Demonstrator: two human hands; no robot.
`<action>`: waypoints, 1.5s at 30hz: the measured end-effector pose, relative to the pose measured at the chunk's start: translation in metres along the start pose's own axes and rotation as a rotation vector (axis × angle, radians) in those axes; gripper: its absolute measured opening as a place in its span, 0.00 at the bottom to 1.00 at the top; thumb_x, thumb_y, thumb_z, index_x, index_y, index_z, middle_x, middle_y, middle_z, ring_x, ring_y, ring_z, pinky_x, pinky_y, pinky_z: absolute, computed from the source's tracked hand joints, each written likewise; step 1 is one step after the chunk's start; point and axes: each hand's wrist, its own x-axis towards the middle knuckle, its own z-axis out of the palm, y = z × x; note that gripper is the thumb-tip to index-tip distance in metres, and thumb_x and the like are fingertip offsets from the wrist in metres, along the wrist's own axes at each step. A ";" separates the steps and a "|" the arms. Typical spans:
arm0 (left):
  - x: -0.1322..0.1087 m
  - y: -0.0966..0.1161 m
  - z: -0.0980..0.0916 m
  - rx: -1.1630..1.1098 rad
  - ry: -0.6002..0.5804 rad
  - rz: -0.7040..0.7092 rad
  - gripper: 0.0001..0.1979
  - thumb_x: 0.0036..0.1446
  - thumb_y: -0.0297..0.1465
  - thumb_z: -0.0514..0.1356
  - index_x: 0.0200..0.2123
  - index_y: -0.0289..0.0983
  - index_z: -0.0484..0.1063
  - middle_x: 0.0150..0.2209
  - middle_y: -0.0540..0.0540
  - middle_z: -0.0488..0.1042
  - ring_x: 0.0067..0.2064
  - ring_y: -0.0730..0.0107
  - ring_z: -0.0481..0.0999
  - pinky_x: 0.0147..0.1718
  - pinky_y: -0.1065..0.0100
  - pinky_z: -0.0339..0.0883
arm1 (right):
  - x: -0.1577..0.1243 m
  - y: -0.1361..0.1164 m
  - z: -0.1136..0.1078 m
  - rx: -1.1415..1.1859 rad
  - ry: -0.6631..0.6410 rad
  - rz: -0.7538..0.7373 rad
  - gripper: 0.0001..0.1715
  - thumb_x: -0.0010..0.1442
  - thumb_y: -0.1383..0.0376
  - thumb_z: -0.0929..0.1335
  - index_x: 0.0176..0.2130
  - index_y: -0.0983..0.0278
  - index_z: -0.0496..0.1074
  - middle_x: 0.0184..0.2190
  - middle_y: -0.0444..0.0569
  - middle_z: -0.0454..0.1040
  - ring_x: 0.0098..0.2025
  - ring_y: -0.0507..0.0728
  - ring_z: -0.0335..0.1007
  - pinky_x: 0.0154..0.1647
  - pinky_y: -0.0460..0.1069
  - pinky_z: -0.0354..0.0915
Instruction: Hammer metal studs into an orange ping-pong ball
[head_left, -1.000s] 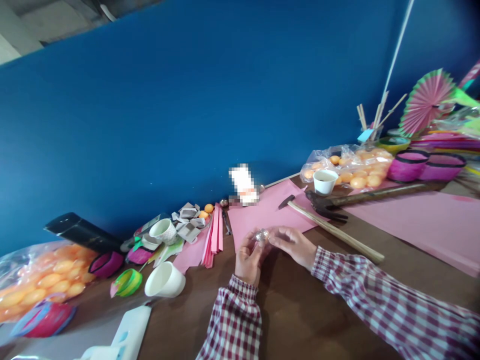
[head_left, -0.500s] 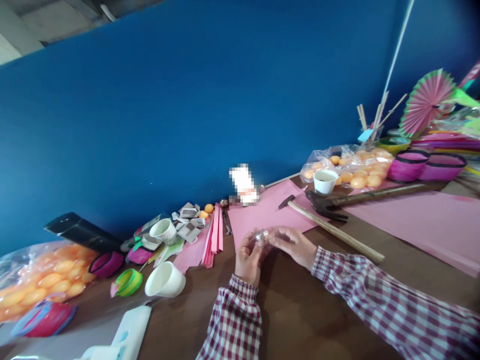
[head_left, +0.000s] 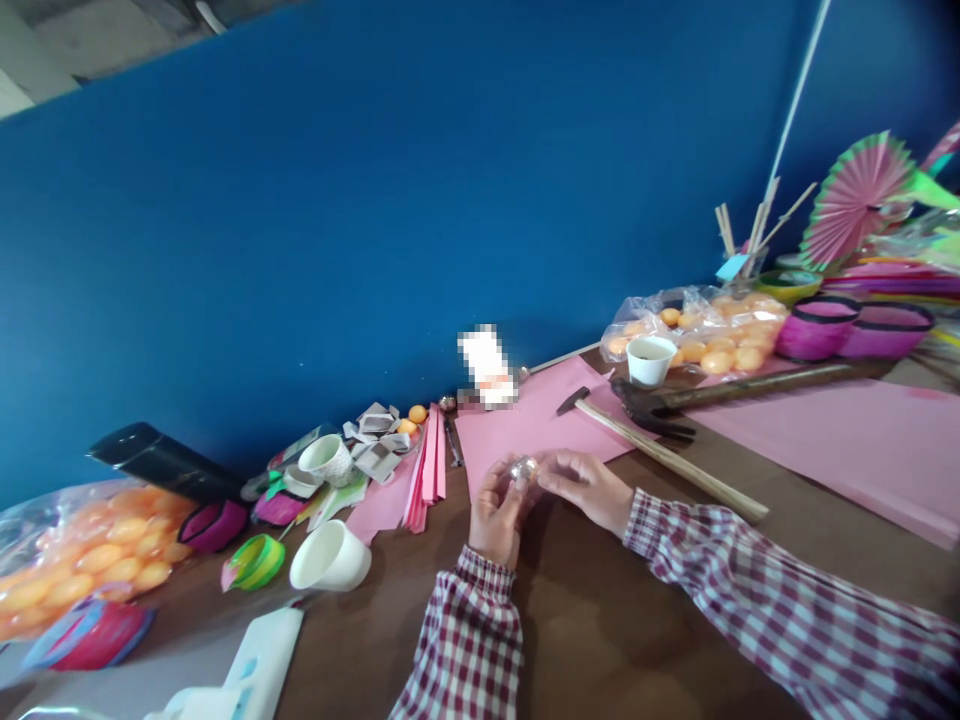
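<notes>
A small shiny, silvery round object (head_left: 523,468) is between my two hands, above the near edge of the pink paper (head_left: 540,425). My left hand (head_left: 497,510) has its fingers closed around it from the left. From the right, the fingertips of my right hand (head_left: 589,487) pinch at its side; they cover part of it. Its exact kind is too small to make out. Just beyond my right hand lies a small hammer (head_left: 667,455) with a wooden handle, its head resting on the pink paper.
Behind it lies a claw hammer (head_left: 750,388), beside a white cup (head_left: 649,362) and a bag of orange balls (head_left: 720,330). On the left are a tipped white cup (head_left: 330,558), folded pink strips (head_left: 429,470), another bag of orange balls (head_left: 105,545) and a white power strip (head_left: 262,660). A blue partition (head_left: 375,200) stands behind.
Almost nothing differs. Both hands stay together around the shiny object, with only a very slight shift of the view.
</notes>
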 end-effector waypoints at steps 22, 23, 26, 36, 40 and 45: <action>0.003 -0.007 -0.004 0.087 0.040 0.079 0.19 0.44 0.28 0.61 0.43 0.34 0.67 0.43 0.41 0.72 0.47 0.61 0.69 0.50 0.57 0.56 | 0.001 0.002 -0.002 -0.129 0.057 0.066 0.14 0.48 0.58 0.66 0.27 0.68 0.69 0.26 0.46 0.72 0.28 0.50 0.65 0.31 0.47 0.62; 0.004 -0.008 -0.004 0.089 0.038 0.085 0.19 0.44 0.28 0.61 0.43 0.34 0.67 0.43 0.41 0.72 0.47 0.61 0.69 0.50 0.57 0.57 | 0.001 0.002 -0.002 -0.126 0.064 0.066 0.14 0.48 0.58 0.66 0.27 0.68 0.69 0.26 0.46 0.72 0.28 0.51 0.65 0.31 0.47 0.62; 0.004 -0.009 -0.005 0.093 0.039 0.088 0.19 0.44 0.28 0.61 0.43 0.34 0.68 0.44 0.42 0.72 0.47 0.61 0.69 0.49 0.57 0.59 | 0.001 0.003 -0.001 -0.060 0.096 0.075 0.13 0.46 0.58 0.67 0.28 0.66 0.67 0.25 0.44 0.72 0.27 0.50 0.67 0.30 0.47 0.64; 0.002 -0.010 -0.004 0.101 0.075 0.061 0.21 0.44 0.29 0.61 0.45 0.36 0.68 0.43 0.43 0.72 0.43 0.63 0.71 0.45 0.59 0.63 | 0.000 -0.003 0.001 0.066 0.045 0.036 0.19 0.48 0.61 0.67 0.40 0.66 0.70 0.39 0.50 0.73 0.42 0.57 0.68 0.47 0.53 0.63; 0.002 -0.010 -0.005 0.099 0.067 0.055 0.21 0.44 0.28 0.61 0.45 0.37 0.68 0.44 0.43 0.72 0.45 0.62 0.70 0.46 0.59 0.63 | 0.000 -0.003 0.000 0.030 0.051 0.020 0.20 0.48 0.60 0.68 0.41 0.65 0.71 0.39 0.50 0.74 0.43 0.58 0.68 0.47 0.54 0.63; 0.003 -0.011 -0.005 0.104 0.083 0.041 0.21 0.44 0.29 0.62 0.44 0.37 0.68 0.44 0.43 0.72 0.46 0.61 0.69 0.45 0.59 0.63 | 0.000 -0.002 0.001 0.001 0.079 0.042 0.19 0.48 0.61 0.68 0.41 0.65 0.72 0.39 0.49 0.74 0.43 0.58 0.68 0.48 0.54 0.62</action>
